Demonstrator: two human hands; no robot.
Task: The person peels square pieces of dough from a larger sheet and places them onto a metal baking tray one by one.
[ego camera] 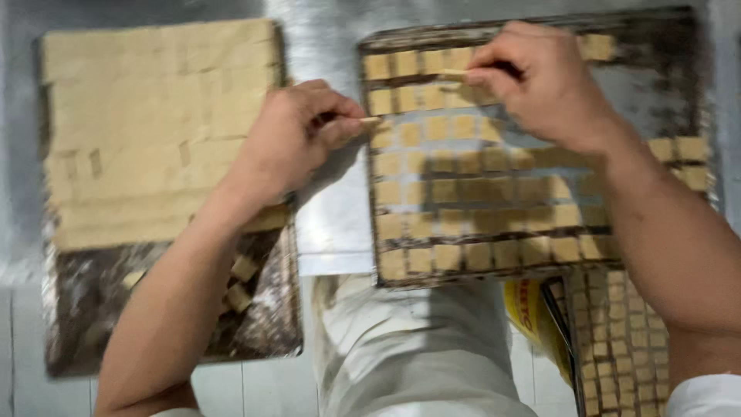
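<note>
Dough squares fill the right tray in rows; your left hand pinches one at its left edge, your right hand pinches another over the far rows.

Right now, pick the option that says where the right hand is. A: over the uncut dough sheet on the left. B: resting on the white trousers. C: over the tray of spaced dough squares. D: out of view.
C: the right hand pinches a small dough piece above the upper rows of the tray of spaced dough squares, while the left hand sits between that tray and the dough sheet.
</note>
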